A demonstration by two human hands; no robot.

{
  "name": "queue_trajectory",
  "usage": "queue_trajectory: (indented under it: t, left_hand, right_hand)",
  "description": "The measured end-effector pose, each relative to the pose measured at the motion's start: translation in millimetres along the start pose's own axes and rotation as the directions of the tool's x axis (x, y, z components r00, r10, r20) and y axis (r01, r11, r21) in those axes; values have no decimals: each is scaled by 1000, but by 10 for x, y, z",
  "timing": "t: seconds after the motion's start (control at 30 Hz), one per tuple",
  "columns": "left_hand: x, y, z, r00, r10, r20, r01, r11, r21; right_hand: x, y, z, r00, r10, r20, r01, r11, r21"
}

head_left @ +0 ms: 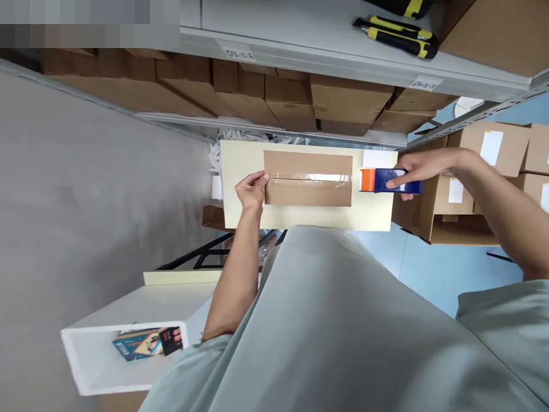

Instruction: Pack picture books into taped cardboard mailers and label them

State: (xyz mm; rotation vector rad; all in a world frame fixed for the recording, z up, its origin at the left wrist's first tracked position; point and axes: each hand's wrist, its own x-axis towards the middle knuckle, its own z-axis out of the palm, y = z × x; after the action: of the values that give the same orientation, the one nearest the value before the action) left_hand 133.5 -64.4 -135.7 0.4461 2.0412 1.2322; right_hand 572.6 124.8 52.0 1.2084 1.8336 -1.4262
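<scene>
A flat brown cardboard box lies on a pale yellow tabletop in front of me. A strip of clear shiny tape runs lengthwise along the seam on its top. At the box's left edge, near the end of the strip, my left hand has its fingers closed, thumb and fingertips on the edge. My right hand is wrapped round a dark blue and orange tape dispenser, just right of the box and apart from it.
A white label sheet lies at the tabletop's back right. Behind, a grey shelf holds several cartons, with yellow-black utility knives above. More cartons stand right. A white bin with books is at lower left.
</scene>
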Motion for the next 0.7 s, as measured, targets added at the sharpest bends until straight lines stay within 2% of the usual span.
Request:
queue_trajectory:
  t: [0.03,0.1,0.17,0.27,0.37,0.43,0.53,0.7]
  left_hand:
    - [2,-1,7,1000,-1,-10,1,1000,7]
    - [3,-3,18,1000,2,-27,-1,1000,23]
    - [2,-6,23,999,9,-41,-7,999,35]
    - [6,-10,25,999,6,-48,-4,999,53]
    - [15,4,30,999,-18,-47,20,998,56]
    - [19,25,37,998,-47,-51,49,997,53]
    - [22,59,49,995,-81,-58,84,995,45]
    - [10,77,62,995,-83,-56,87,994,60]
  right_hand:
    - [-86,57,-65,993,9,116,-9,1000,3]
    - [-162,156,-153,946,12,323,-19,1000,19]
    - [-103,282,-179,960,0,280,-21,997,71]
    - [161,542,-120,987,6,160,-19,996,82]
    - [467,755,5,985,11,171,-7,1000,-24]
    - [633,800,108,979,3,206,11,998,-68]
    - [794,709,283,981,10,194,8,996,-93]
    - [872,325,594,991,122,56,-106,966,-234]
